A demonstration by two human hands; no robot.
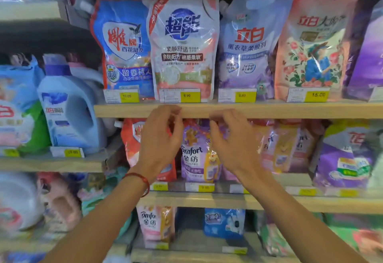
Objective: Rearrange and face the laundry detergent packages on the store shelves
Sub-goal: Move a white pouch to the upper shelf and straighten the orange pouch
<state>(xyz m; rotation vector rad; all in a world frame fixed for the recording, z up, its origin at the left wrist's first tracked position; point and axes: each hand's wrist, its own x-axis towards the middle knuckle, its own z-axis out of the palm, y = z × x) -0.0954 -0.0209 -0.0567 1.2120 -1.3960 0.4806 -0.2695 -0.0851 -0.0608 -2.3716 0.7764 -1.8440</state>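
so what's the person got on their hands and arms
No sleeves are in view, and there are no gloves on the left hand or the right hand. No rings show. A thin red cord bracelet circles the left wrist. The right wrist wears nothing.

Two hands up, left hand (159, 140), right hand (230, 142); just above them five pouches (124, 44) (183, 44) (246, 51) (310, 44) (366, 55), four yellow price tags (129, 96) (190, 95) (245, 95) (318, 94); off left, one blue jug (68, 113).
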